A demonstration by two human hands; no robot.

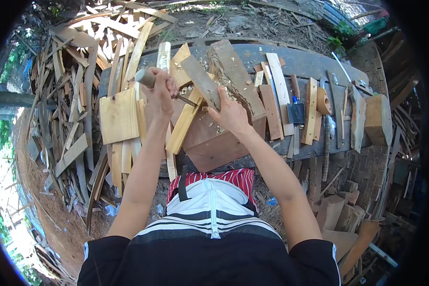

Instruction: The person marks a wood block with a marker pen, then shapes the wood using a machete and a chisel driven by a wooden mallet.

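My left hand (161,90) is closed around the thick pale handle (146,79) of a chisel. The chisel's dark metal shaft (186,100) slants down to the right, its end meeting a yellow wooden bar (182,126). My right hand (232,114) grips the near end of a flat grey-brown piece of wood (199,78), which reaches away to the upper left, beside the chisel. Under the bar is a large reddish-brown wooden block (224,150) with chips on top. A rough-edged timber (231,71) lies just beyond my right hand.
A dark workbench (291,55) carries several wooden strips (277,76), a black square object (296,113) and a holed wooden piece (323,101) on the right. A square yellow board (118,117) lies left. Scrap wood (76,95) is heaped beyond it; wood blocks (331,209) lie lower right.
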